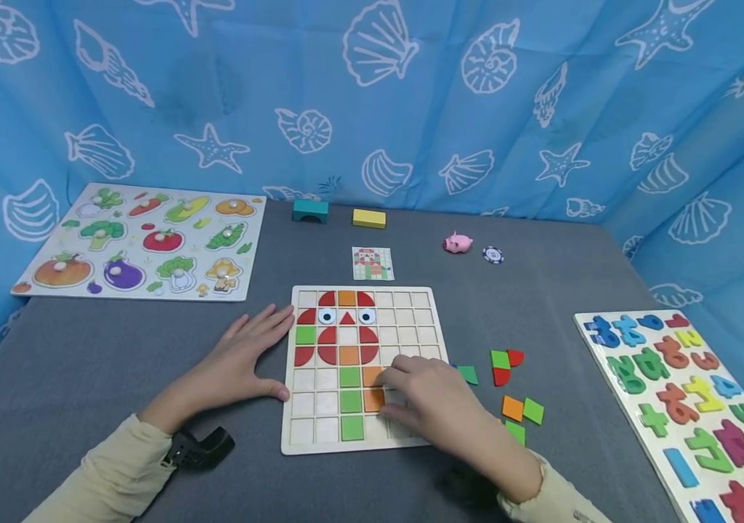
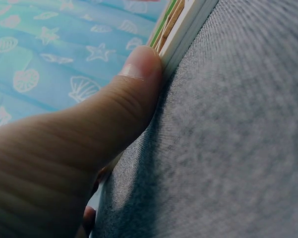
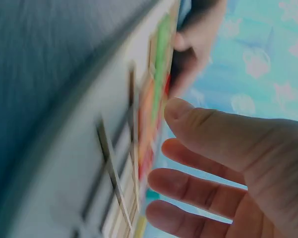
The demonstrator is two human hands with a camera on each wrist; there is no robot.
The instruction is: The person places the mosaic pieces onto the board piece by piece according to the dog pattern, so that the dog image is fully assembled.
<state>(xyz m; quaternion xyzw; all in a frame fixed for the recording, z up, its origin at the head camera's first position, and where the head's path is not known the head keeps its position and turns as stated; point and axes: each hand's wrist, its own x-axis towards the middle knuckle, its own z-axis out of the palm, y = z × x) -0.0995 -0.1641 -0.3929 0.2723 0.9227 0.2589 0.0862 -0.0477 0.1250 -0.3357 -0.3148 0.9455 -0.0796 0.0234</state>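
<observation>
A white gridded wooden board (image 1: pixel 414 334) lies in the middle of the table, with red, orange and green tiles and two eye tiles set in its squares. My left hand (image 1: pixel 235 367) is spread along the board's left edge, fingertips and thumb touching it. In the left wrist view, the thumb (image 2: pixel 134 82) presses the board's side. Over the lower middle of the grid is my right hand (image 1: pixel 434 398), its fingers beside an orange tile (image 1: pixel 373 401) in the grid. The right wrist view shows its fingers (image 3: pixel 193 183) loosely bent and apart, nothing between them.
Loose tiles (image 1: pixel 512 407) lie right of the board, some partly hidden by the right arm. Behind it are a pattern card (image 1: pixel 372 263), yellow block (image 1: pixel 369 219), teal block (image 1: pixel 309 211), pink pig (image 1: pixel 458 243) and chip (image 1: pixel 492 255). Puzzle boards stand left (image 1: pixel 130 240) and right (image 1: pixel 686 392).
</observation>
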